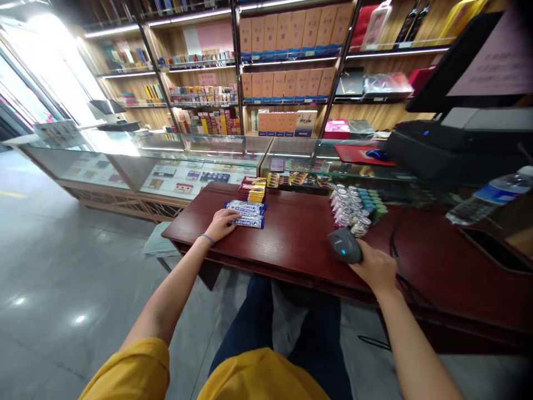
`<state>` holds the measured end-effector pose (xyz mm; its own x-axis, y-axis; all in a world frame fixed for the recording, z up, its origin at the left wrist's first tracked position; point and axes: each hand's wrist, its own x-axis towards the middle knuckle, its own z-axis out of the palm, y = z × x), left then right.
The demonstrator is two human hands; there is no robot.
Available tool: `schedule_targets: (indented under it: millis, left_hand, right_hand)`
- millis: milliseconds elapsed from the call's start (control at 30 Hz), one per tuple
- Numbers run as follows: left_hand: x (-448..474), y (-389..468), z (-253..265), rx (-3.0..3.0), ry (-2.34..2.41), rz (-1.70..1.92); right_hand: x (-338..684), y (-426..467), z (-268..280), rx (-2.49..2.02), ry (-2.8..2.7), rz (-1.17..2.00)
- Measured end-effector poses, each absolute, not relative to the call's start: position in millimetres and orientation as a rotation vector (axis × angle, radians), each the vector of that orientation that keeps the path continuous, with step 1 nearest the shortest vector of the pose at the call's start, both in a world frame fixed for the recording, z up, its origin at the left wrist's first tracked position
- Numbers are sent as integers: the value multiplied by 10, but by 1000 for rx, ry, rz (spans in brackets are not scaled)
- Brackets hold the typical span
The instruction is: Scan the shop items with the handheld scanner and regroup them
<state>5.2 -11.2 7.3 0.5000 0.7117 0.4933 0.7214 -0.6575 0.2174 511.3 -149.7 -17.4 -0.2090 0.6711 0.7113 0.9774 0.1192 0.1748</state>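
The dark red, glossy surface (291,233) carries blue-and-white packets (251,214), red-and-yellow packets (252,190) just beyond them, a cluster of small silver-topped containers (345,206) beside green packs (378,204), a black cable (392,244), a dark phone (497,250) and a plastic bottle (491,194).

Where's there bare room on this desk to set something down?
The desk is bare between the blue-and-white packets under the left hand and the scanner in the right hand. Another bare patch lies between the black cable and the phone. It's crowded where small containers cluster beyond the scanner.
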Motion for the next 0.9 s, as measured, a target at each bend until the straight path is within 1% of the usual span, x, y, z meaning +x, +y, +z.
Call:
schedule_targets:
  millis: [333,600,733,900]
  left_hand:
    - [65,-110,86,-2717,-1298,-875]
    - [136,-105,109,-2634,-1328,-974]
    - [437,-76,175,-2670,-1221,-1113]
    - [1192,-59,217,-2775,-1080,-1299]
  right_hand:
    - [5072,-1503,-121,-1519,-1932,-926]
    - [5135,-1511,-158,-1586,-1909,-848]
    - [5160,-1536,-106,-1582,-1894,-840]
    - [5251,-1602,30,-1636,-1836,-805]
